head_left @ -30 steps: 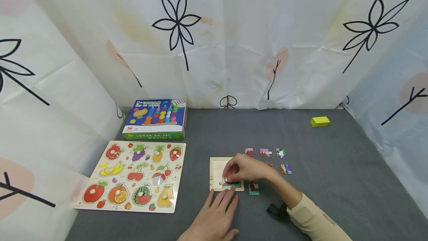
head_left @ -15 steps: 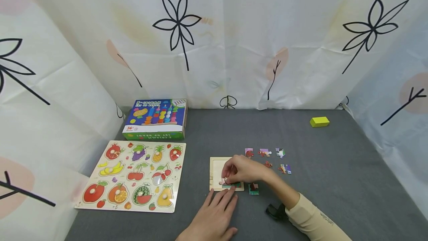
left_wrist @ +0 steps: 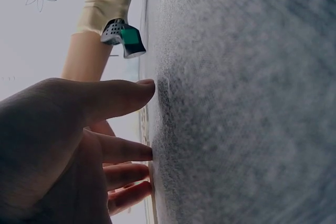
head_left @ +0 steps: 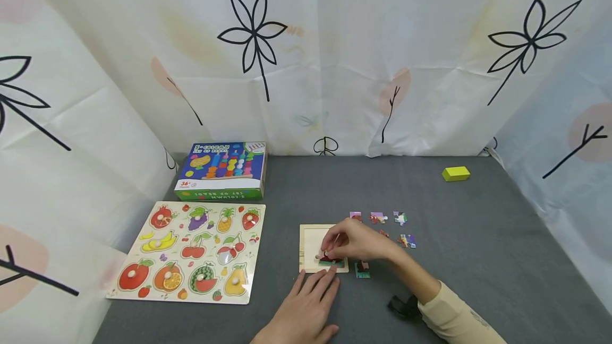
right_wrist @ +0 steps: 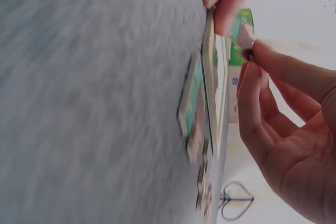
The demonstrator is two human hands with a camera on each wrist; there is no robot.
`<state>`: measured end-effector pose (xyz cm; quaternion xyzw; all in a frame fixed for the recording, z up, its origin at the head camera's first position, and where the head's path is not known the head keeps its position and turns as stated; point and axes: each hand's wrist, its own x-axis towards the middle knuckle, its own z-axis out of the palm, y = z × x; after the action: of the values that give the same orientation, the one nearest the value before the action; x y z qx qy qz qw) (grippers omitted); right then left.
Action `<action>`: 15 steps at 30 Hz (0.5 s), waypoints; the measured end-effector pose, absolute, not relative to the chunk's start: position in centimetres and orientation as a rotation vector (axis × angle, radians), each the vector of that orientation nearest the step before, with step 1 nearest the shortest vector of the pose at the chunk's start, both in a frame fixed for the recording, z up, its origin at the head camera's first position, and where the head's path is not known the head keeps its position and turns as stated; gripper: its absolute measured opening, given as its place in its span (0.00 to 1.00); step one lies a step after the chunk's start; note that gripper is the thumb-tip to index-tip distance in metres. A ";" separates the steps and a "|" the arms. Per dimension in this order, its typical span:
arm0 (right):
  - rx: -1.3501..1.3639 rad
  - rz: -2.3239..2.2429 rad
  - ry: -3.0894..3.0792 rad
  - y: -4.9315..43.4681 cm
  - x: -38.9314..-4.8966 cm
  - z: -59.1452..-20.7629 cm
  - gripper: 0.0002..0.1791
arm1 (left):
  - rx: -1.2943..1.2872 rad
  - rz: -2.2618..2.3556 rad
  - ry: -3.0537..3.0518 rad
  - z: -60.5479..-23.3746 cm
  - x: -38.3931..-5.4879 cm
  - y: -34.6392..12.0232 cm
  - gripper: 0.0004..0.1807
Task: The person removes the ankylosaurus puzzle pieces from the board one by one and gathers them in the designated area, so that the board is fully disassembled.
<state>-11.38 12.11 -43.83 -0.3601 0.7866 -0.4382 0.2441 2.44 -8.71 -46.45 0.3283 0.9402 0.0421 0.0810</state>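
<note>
A small square wooden puzzle tray (head_left: pixel 311 235) lies before me on the grey table. Over its lower part, my right hand (head_left: pixel 360 240) pinches a jigsaw piece (right_wrist: pixel 244 36) between thumb and fingertip, lifted and tilted in the right wrist view. A red and green piece (head_left: pixel 331 261) lies in the tray's lower right, partly hidden by the hand. My left hand (head_left: pixel 306 307) rests flat with straight fingers, the tips touching the tray's near edge. Just right of the tray lies a loose piece (head_left: pixel 362 269) with a green strip.
Several more loose jigsaw pieces (head_left: pixel 400 218) lie right of and beyond the tray. A fruit peg board (head_left: pixel 191 293) is at left, with a bead-set box (head_left: pixel 220 171) behind it. A yellow block (head_left: pixel 456 174) sits far right. A black wrist camera (head_left: pixel 403 307) hangs by the right sleeve.
My right hand has lifted slightly and shifted a little rightward with the jigsaw piece, showing more of the red and green piece beneath. The left hand has hardly moved.
</note>
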 end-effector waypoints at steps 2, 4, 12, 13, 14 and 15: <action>-0.960 -1.222 2.140 12.8 -11.3 -43.8 0.05 | 0.992 0.121 2.825 -46.5 2.5 -8.7 0.46; -0.944 -1.240 2.126 13.5 -11.2 -43.7 0.05 | 0.991 0.124 2.827 -46.5 2.6 -8.8 0.46; -0.858 -1.270 2.105 17.2 -10.7 -43.2 0.08 | 0.974 0.110 2.833 -46.4 2.6 -8.7 0.47; -0.849 -1.275 2.100 17.8 -10.6 -43.2 0.08 | 0.971 0.109 2.831 -46.4 2.6 -8.7 0.47; -0.842 -1.280 2.096 18.3 -10.6 -43.3 0.09 | 0.968 0.109 2.829 -46.4 2.6 -8.7 0.47; -0.836 -1.281 2.094 18.8 -10.6 -43.3 0.09 | 0.970 0.107 2.834 -46.5 2.6 -8.7 0.47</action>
<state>-10.56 18.83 -43.28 -0.3104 0.7773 -0.4755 0.2709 2.62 -8.66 -46.48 0.3229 0.9430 0.0355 0.0720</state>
